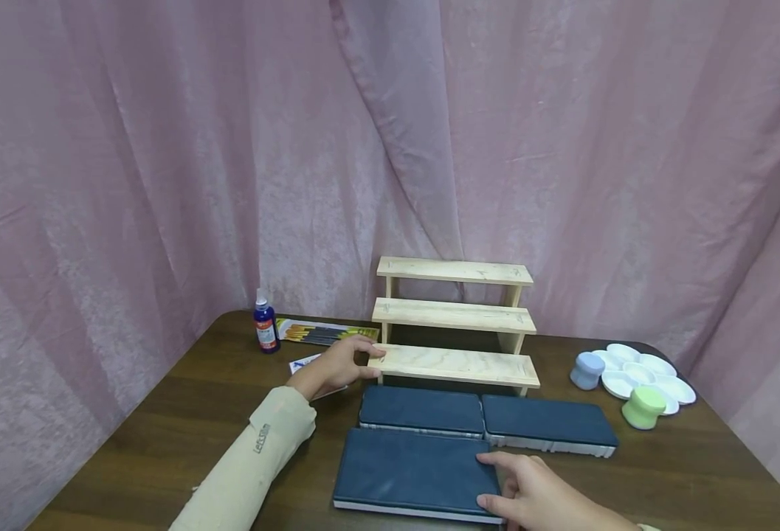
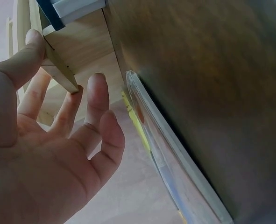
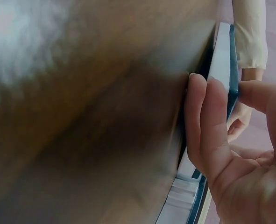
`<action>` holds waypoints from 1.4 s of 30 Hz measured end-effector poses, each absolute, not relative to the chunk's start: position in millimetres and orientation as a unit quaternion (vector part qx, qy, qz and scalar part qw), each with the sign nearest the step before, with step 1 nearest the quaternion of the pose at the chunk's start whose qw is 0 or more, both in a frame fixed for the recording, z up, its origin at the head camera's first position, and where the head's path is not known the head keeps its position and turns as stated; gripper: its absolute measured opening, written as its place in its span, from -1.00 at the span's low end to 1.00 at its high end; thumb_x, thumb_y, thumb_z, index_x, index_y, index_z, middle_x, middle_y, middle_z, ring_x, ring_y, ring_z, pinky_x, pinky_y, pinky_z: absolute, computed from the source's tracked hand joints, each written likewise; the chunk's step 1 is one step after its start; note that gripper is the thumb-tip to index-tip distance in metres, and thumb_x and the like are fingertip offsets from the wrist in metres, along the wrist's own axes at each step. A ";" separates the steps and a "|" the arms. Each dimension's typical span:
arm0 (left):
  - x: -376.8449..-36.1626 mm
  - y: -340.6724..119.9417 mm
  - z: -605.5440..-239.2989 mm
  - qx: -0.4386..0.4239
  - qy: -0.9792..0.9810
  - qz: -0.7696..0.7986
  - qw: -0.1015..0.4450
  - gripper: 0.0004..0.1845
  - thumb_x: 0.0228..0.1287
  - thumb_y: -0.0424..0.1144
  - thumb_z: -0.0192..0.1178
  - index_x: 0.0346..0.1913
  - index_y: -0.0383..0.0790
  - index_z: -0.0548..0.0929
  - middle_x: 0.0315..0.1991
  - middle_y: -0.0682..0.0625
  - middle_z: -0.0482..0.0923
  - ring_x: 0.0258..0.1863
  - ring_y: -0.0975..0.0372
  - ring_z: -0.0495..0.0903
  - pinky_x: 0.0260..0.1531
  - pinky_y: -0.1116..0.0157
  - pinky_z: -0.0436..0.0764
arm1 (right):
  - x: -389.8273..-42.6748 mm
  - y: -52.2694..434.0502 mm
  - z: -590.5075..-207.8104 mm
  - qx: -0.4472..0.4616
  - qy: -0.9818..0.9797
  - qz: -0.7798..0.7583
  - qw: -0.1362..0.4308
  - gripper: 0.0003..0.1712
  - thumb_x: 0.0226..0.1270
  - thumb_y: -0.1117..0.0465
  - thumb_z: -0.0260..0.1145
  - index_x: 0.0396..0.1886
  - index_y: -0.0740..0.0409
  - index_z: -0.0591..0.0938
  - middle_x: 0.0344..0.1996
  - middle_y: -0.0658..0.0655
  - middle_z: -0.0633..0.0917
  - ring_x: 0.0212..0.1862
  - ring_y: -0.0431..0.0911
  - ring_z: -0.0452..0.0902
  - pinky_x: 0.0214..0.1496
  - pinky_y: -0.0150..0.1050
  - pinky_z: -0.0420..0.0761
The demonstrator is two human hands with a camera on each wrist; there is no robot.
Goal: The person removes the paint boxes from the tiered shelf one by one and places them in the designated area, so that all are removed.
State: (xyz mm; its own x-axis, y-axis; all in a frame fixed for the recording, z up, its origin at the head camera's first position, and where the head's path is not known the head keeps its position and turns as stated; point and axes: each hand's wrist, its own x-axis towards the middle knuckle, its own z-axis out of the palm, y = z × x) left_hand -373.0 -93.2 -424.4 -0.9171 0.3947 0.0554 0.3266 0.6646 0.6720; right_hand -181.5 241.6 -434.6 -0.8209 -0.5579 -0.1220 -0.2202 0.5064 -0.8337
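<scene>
A pale wooden three-step rack (image 1: 452, 363) stands at the back middle of the table. My left hand (image 1: 339, 363) grips the left end of its lowest step, thumb on one side and fingers on the other, as the left wrist view (image 2: 58, 70) shows. In front of the rack lies a flat case (image 1: 409, 472) with a dark blue top and white sides. My right hand (image 1: 529, 490) holds this case at its right edge, thumb on the top and fingers along the white side (image 3: 220, 60). Two similar dark blue cases, one left (image 1: 423, 409) and one right (image 1: 542, 420), lie side by side behind it.
At the back left stand a dark blue bottle (image 1: 266, 324) and a pack of brushes (image 1: 323, 332); a small flat packet (image 1: 302, 362) lies partly under my left hand. To the right are a white flower-shaped palette (image 1: 640, 374), a blue waisted piece (image 1: 587, 371) and a green one (image 1: 643, 408). Pink curtains hang behind.
</scene>
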 end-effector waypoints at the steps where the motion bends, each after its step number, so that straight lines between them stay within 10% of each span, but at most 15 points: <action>1: -373.2 -93.2 -424.6 0.200 0.911 0.358 0.045 -0.60 0.16 -0.20 0.46 0.10 -0.04 0.73 0.34 -0.07 0.42 0.41 -0.07 0.25 0.39 -0.06 0.18 | -181.4 241.0 -433.6 -0.229 0.844 -0.444 0.193 -0.27 0.35 0.03 0.37 0.28 0.49 0.43 -0.70 -0.02 0.62 -0.63 -0.15 0.60 -0.61 -0.34 0.52; 25: -368.0 -91.0 -430.5 0.221 0.915 0.335 0.045 -0.60 0.23 -0.17 0.40 0.15 -0.04 0.69 0.39 -0.10 0.35 0.41 -0.09 0.26 0.35 -0.05 0.27 | -180.4 242.1 -432.5 -0.232 0.841 -0.458 0.170 -0.34 0.27 0.12 0.44 0.26 0.38 0.49 -0.67 -0.02 0.65 -0.65 -0.21 0.57 -0.55 -0.31 0.59; 35: -352.4 -87.0 -419.4 0.277 0.944 0.175 -0.035 -0.49 0.29 0.07 0.32 0.27 0.05 0.58 0.48 -0.05 0.20 0.34 -0.02 0.37 0.05 -0.09 0.53 | -185.3 250.6 -419.7 -0.236 0.882 -0.406 0.028 -0.52 0.26 0.10 0.46 0.08 0.27 0.63 -0.44 -0.14 0.68 -0.42 -0.31 0.57 -0.42 -0.34 0.59; 42: -331.8 -83.0 -404.6 0.288 0.927 0.211 -0.113 -0.36 0.27 0.04 0.34 0.36 -0.06 0.46 0.44 -0.06 0.23 0.32 0.02 0.38 0.04 -0.07 0.53 | -191.3 245.3 -414.1 -0.204 0.895 -0.384 -0.102 -0.51 0.19 0.15 0.51 0.11 0.17 0.64 -0.08 0.14 0.72 -0.20 -0.13 0.66 -0.41 -0.34 0.61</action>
